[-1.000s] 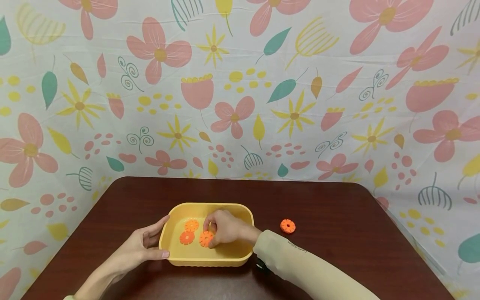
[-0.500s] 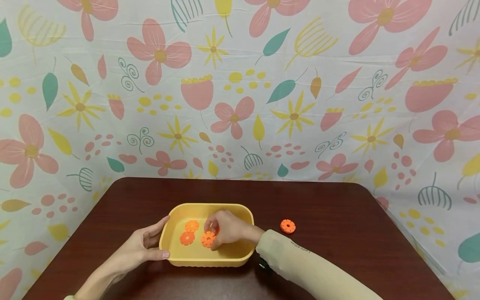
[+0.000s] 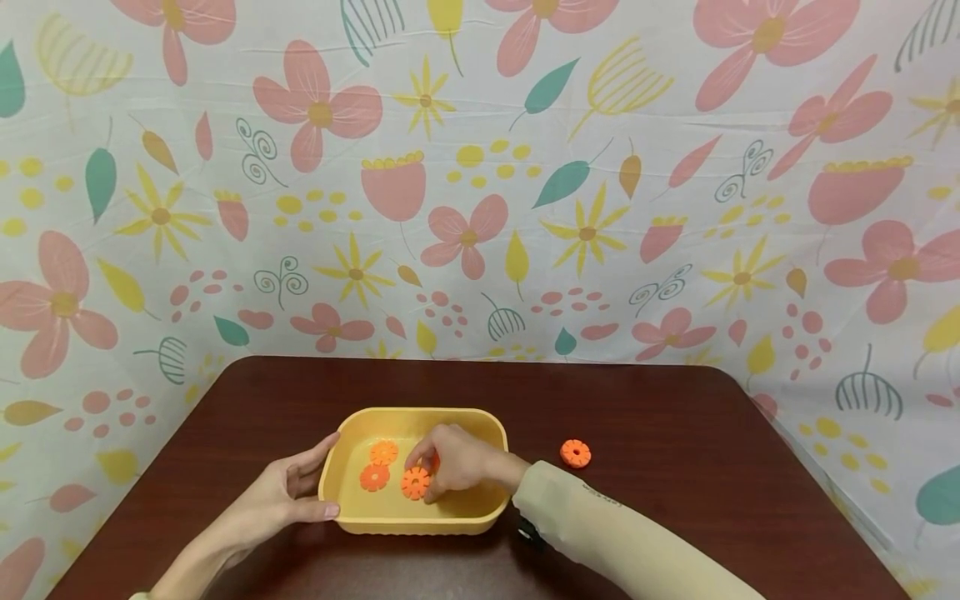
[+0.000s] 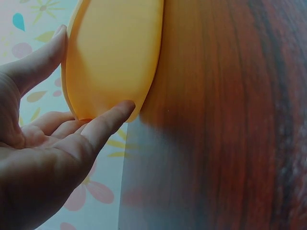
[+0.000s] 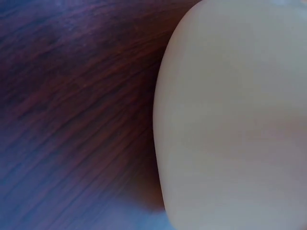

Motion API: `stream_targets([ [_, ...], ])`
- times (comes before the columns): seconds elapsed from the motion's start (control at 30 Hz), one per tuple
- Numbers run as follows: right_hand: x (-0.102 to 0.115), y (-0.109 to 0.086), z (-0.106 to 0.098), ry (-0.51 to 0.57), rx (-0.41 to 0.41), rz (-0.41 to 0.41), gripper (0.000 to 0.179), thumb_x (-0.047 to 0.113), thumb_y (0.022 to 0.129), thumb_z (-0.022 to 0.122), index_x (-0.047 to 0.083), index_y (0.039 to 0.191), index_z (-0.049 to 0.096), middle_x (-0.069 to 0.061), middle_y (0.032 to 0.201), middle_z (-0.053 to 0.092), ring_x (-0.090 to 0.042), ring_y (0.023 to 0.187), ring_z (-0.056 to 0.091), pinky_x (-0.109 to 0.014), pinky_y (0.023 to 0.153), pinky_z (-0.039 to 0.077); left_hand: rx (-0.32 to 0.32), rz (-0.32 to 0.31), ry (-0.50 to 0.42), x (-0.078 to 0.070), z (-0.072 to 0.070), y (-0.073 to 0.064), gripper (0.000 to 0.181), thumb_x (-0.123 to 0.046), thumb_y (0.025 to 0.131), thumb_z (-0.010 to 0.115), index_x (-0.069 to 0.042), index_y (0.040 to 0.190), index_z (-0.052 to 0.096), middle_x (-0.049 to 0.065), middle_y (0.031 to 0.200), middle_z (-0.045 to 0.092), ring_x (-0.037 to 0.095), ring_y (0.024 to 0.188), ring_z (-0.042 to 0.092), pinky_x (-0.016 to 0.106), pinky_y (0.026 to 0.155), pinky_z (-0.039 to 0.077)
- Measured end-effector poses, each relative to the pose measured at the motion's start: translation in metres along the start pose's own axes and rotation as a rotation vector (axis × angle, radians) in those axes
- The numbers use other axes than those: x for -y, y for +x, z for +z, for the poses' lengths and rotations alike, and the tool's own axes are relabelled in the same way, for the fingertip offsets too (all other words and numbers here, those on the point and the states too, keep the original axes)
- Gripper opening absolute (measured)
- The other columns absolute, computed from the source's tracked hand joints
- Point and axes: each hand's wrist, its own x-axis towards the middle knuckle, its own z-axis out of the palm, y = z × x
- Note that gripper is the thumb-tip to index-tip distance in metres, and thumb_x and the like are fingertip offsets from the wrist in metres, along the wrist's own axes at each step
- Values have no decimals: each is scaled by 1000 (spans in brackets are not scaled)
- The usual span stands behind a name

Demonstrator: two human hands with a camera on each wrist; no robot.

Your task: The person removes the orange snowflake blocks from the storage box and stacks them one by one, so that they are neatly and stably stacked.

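A yellow tub (image 3: 480,500) with rounded corners stands on the table. My left hand (image 3: 281,492) grips its left end, thumb and forefinger spread along it; in the left wrist view the same hand (image 4: 53,143) touches the yellow tub (image 4: 115,57) on both sides. Inside, my right hand (image 3: 457,458) pinches an orange notched building disc (image 3: 415,483) with a hole in its middle. A bit of orange also shows behind its fingers. Left of that hand lie two more notched discs, a lighter one (image 3: 384,452) behind a redder one (image 3: 374,477).
Right of the tub, an orange notched disc (image 3: 576,453), seemingly stacked, lies on the dark brown table (image 3: 660,500). A flowered cloth (image 3: 480,167) hangs behind the table. In the right wrist view a blurred pale surface (image 5: 230,115) hides the right hand.
My right hand and the disc it pinches have shifted only slightly inside the tub, the disc ending a little nearer me. The left hand stays on the tub's end.
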Motion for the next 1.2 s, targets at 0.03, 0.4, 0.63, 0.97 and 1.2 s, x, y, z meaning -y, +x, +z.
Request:
stream_targets([
  [0.03, 0, 0, 0, 4, -2, 2, 40, 0, 68, 98, 7, 105, 83, 4, 79, 68, -3, 73, 54, -19, 69, 48, 0, 1, 0, 0, 0, 0, 99, -1, 95, 76, -1, 168, 9, 32, 168, 14, 46, 141, 47, 38, 95, 57],
  [0.4, 0, -7, -4, 98, -26, -1, 40, -5, 70, 95, 3, 106, 81, -2, 78, 67, -6, 68, 52, -19, 63, 46, -7, 8, -3, 1, 1, 1, 99, 0, 95, 76, -1, 168, 10, 29, 170, 11, 47, 144, 42, 39, 95, 57],
  [0.63, 2, -13, -8, 138, -59, -7, 38, -5, 72, 94, 3, 107, 81, -5, 79, 68, -9, 66, 54, -20, 61, 46, -6, 2, 2, 1, 0, -1, 98, -1, 95, 76, -2, 168, 10, 30, 170, 11, 46, 141, 47, 38, 95, 57],
  [0.97, 3, -21, -12, 164, -72, -41, 40, -5, 74, 92, 2, 111, 80, -3, 81, 68, -15, 62, 54, -20, 58, 44, -5, 7, -2, 2, 0, 0, 98, -1, 95, 76, -3, 169, 11, 28, 170, 11, 45, 142, 46, 38, 95, 57],
  [1.2, 4, -26, -16, 176, -105, -52, 40, -2, 74, 93, 2, 112, 80, -2, 82, 69, -13, 66, 56, -21, 60, 46, -2, 10, -1, 2, 0, 0, 98, -1, 95, 76, -3, 169, 11, 28, 170, 10, 46, 143, 44, 39, 95, 57],
])
